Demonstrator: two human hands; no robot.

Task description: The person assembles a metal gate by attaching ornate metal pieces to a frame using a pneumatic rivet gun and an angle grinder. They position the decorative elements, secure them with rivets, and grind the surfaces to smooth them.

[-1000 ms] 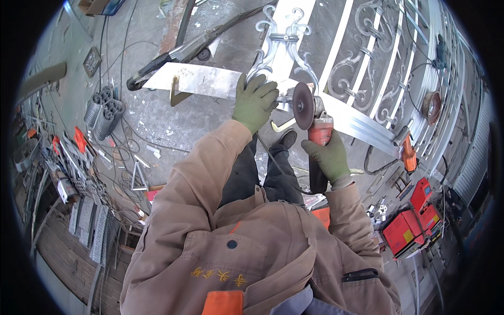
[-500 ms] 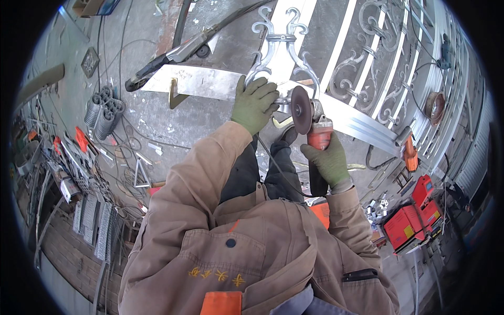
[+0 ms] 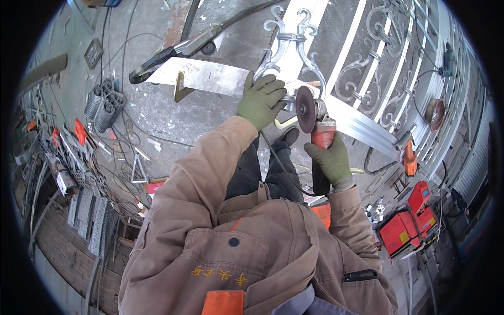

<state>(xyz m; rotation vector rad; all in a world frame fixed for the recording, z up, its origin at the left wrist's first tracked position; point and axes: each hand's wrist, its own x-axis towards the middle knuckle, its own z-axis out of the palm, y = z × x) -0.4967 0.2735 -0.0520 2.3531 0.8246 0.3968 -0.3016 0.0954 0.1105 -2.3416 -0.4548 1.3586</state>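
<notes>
My left hand (image 3: pixel 261 101), in a green work glove, is closed over the lower end of a silvery scroll ornament (image 3: pixel 292 38). This ornament lies across a pale flat metal bar (image 3: pixel 210 76). My right hand (image 3: pixel 333 159), gloved too, grips a red-and-black angle grinder (image 3: pixel 323 137) by its body. The grinder's dark disc (image 3: pixel 305 109) stands edge-up close to the ornament's lower end, just right of my left fingers. Whether the disc touches the metal I cannot tell. Part of the ornament's base is hidden under my left glove.
Long metal bars with more scrolls (image 3: pixel 362 65) spread out at the right. A welding torch-like tool with a cable (image 3: pixel 184 50) lies at far left. An orange-handled tool (image 3: pixel 410 160) and a red machine (image 3: pixel 401 231) are right; coiled metal pieces (image 3: pixel 106 102) are left.
The whole view has shifted slightly, so the bar and ornament appear a little farther right. Both hands keep their places, my left on the ornament and my right on the angle grinder.
</notes>
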